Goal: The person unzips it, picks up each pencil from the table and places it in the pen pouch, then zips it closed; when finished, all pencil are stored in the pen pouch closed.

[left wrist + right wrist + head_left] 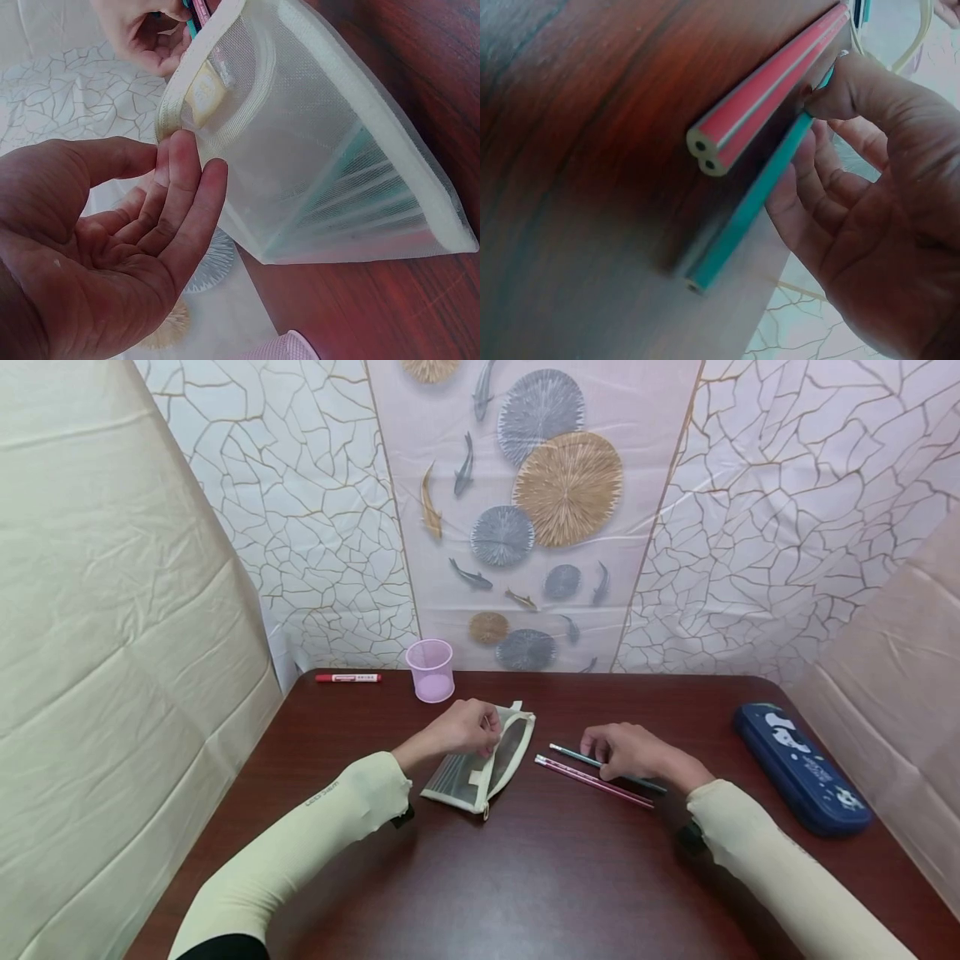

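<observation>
My left hand (468, 727) pinches the cream zip edge of a see-through mesh pouch (300, 127) between thumb and fingers. The pouch's mouth gapes toward the right. Through the mesh, several long green pencils (337, 187) show faintly at the bottom. To the right, my right hand (626, 750) pinches a green pencil (742, 214) between thumb and fingers. Two pink pencils (769, 86) lie side by side on the table, close beside the green one. Their white-tipped ends (540, 760) point toward the pouch.
A pink mesh pen cup (431, 672) stands at the back edge, left of centre. Farther left lies a red marker (348, 677). A dark blue pencil case (802, 768) rests at the right side of the brown table (480, 885). Fabric walls enclose the table's back and sides.
</observation>
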The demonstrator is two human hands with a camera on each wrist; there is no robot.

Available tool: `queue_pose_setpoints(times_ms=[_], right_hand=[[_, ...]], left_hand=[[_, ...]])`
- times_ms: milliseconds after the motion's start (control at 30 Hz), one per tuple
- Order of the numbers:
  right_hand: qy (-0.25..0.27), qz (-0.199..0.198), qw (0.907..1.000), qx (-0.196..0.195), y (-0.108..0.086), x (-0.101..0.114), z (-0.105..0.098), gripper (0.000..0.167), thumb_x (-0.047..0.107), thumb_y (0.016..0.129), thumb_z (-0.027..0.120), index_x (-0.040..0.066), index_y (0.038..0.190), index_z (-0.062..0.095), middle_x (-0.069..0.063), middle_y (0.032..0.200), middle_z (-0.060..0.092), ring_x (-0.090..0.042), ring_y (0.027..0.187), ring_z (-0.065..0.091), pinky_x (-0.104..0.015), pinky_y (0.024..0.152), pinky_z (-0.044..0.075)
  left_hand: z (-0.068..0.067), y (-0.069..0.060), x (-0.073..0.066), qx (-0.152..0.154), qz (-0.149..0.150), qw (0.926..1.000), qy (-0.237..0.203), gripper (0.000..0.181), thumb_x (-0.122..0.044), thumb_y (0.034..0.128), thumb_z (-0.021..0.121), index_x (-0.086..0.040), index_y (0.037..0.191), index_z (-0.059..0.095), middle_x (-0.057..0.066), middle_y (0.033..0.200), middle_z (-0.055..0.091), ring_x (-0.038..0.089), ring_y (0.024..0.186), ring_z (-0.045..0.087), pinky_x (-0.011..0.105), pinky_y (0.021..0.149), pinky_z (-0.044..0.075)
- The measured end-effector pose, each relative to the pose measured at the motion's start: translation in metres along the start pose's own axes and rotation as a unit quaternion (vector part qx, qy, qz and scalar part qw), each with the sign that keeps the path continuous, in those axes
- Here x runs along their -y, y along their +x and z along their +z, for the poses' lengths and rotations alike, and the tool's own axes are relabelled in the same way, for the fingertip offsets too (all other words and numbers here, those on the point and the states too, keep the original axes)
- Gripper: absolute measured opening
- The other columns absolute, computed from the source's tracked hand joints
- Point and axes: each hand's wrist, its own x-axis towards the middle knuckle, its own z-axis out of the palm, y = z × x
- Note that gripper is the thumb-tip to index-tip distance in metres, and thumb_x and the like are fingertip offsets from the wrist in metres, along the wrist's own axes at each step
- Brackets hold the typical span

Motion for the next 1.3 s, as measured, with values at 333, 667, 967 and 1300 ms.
queue_pose_setpoints(times_ms=[333,667,967,1300], right_hand=[[0.031,-0.060,0.9977,0.005,-0.007,-0.002,-0.006,0.037,0.003,0.077,0.082,0.025,0.103,0.066,0.004,0.085,0.067,-0.013,0.076,0.060,-0.030,0.068,0.049],[0.148,-0.104,0.9834,0.000,-0.016,0.021,-0.020,0.037,-0.006,0.084,0.073,0.015,0.114,0.067,-0.012,0.096,0.075,-0.022,0.086,0.069,-0.029,0.074,0.057],[0.340,-0.146,0.9291,-0.005,-0.022,0.043,-0.010,0.028,0.002,0.097,0.072,0.002,0.123,0.062,-0.034,0.104,0.071,-0.035,0.083,0.076,-0.050,0.069,0.065],[0.526,-0.039,0.8420,-0.114,-0.008,0.079,0.026,0.047,0.003,0.098,0.071,-0.001,0.137,0.046,-0.020,0.108,0.070,-0.019,0.086,0.076,-0.064,0.083,0.062]], left_hand=[[-0.003,0.002,0.000,0.005,0.003,1.0000,0.005,0.006,-0.010,0.0960,0.067,-0.011,0.091,0.070,0.000,0.073,0.076,0.018,0.071,0.080,0.022,0.062,0.057],[-0.003,0.003,0.003,0.002,0.008,0.9999,0.012,0.005,-0.011,0.0949,0.068,-0.012,0.090,0.070,-0.001,0.073,0.075,0.018,0.071,0.080,0.021,0.060,0.054],[-0.001,0.004,0.003,0.007,0.010,0.9999,0.007,0.005,-0.010,0.0957,0.068,-0.011,0.091,0.070,0.000,0.073,0.076,0.019,0.071,0.080,0.022,0.062,0.057],[0.000,0.003,0.002,0.004,0.010,0.9998,0.018,0.005,-0.010,0.0960,0.068,-0.011,0.091,0.070,-0.001,0.071,0.076,0.020,0.072,0.080,0.021,0.060,0.055]])
